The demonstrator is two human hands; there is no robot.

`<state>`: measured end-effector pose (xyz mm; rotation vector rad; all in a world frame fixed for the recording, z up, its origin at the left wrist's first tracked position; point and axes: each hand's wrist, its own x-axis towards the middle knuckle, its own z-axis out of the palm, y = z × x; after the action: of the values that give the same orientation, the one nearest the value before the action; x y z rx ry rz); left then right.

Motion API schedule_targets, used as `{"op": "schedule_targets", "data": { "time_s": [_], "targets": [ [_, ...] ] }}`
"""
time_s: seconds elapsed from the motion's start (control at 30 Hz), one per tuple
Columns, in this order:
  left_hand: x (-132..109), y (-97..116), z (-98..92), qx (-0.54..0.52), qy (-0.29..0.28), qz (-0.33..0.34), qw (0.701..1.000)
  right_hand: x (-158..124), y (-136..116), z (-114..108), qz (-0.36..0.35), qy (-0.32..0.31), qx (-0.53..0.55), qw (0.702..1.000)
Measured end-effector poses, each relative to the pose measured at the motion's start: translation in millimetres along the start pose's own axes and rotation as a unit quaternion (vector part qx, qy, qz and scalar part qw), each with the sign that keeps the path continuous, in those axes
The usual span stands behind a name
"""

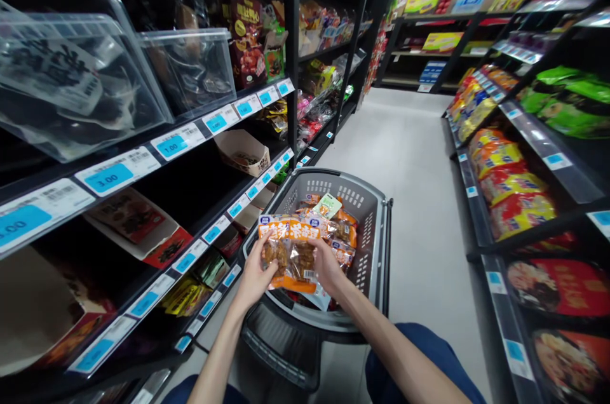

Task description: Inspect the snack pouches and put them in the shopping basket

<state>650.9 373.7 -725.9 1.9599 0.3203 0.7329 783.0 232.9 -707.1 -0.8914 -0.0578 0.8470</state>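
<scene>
Two orange-and-clear snack packets (pixel 290 259) with brown food inside lie side by side between my hands, over a grey shopping basket (pixel 365 191). My left hand (pixel 260 266) grips their left side, thumb on the front. At the right side, my right hand (pixel 328 266) has its fingers closed on the packets, the fingertips partly hidden. Beneath and behind them, the basket holds several similar snack packets (pixel 344 235) and a pale green packet (pixel 328 206). A light blue packet (pixel 318 297) shows under my right hand.
Shelving with blue price tags (pixel 216 229) runs along the left, close to the basket. Clear plastic bins (pixel 188 67) stand on its upper shelf. Red and yellow bagged goods (pixel 517 191) fill the right shelves. Between them, the pale aisle floor (pixel 414 156) leads to shelves at the back.
</scene>
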Motion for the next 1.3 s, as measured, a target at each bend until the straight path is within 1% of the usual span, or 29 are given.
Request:
{"op": "schedule_targets", "data": {
  "time_s": [0.1,0.17,0.23,0.37,0.43,0.5,0.6,0.7,0.77,0.83,0.87,0.9,0.93,1.0,1.03,1.07,1.1,1.2,1.3],
  "targets": [
    [0,4,-1.7,0.014,0.001,0.005,1.000,-2,-10,0,0.061,-0.027,0.024,0.997],
    [1,7,-2.9,0.030,0.000,0.012,0.999,-2,-14,-1,0.074,-0.038,0.021,0.996],
    [1,12,-3.5,0.051,-0.008,0.016,0.999,-1,-16,-2,0.047,-0.016,0.017,0.999],
    [0,21,-0.7,0.086,-0.051,0.022,0.995,0,-11,-2,-0.042,0.061,0.003,0.997],
    [-3,25,2.6,0.104,-0.074,0.024,0.992,-2,-4,0,-0.058,0.071,-0.008,0.996],
    [-6,27,6.3,0.126,-0.097,0.023,0.987,-4,6,3,-0.070,0.059,-0.022,0.996],
    [-10,27,10.9,0.161,-0.122,0.022,0.979,-6,16,7,-0.080,0.017,-0.040,0.996],
    [-12,26,12.5,0.177,-0.111,0.018,0.978,-7,17,7,-0.073,-0.043,-0.058,0.995],
    [-10,26,11.6,0.171,-0.094,0.015,0.981,-8,16,5,-0.108,-0.084,-0.096,0.986],
    [-8,26,9.7,0.157,-0.079,0.018,0.984,-9,16,4,-0.179,-0.112,-0.154,0.965],
    [-7,25,8.6,0.149,-0.074,0.022,0.986,-10,17,4,-0.217,-0.114,-0.181,0.953],
    [-6,24,7.5,0.141,-0.069,0.026,0.987,-10,19,4,-0.251,-0.102,-0.200,0.942],
    [-5,23,6.4,0.131,-0.064,0.029,0.989,-9,21,4,-0.278,-0.076,-0.210,0.934],
    [-3,19,4.7,0.110,-0.048,0.029,0.992,-7,26,4,-0.309,-0.002,-0.208,0.928],
    [-2,18,4.1,0.096,-0.037,0.025,0.994,-5,27,5,-0.309,0.029,-0.206,0.928],
    [-1,16,3.6,0.080,-0.025,0.019,0.996,-3,29,5,-0.297,0.045,-0.207,0.931],
    [-1,15,3.1,0.063,-0.016,0.013,0.998,-1,30,5,-0.275,0.044,-0.212,0.937],
    [0,14,2.0,0.032,-0.013,-0.005,0.999,2,31,5,-0.209,-0.006,-0.251,0.945],
    [0,16,1.2,0.022,-0.022,-0.018,0.999,-1,31,6,-0.205,-0.026,-0.271,0.940]
  ]
}}
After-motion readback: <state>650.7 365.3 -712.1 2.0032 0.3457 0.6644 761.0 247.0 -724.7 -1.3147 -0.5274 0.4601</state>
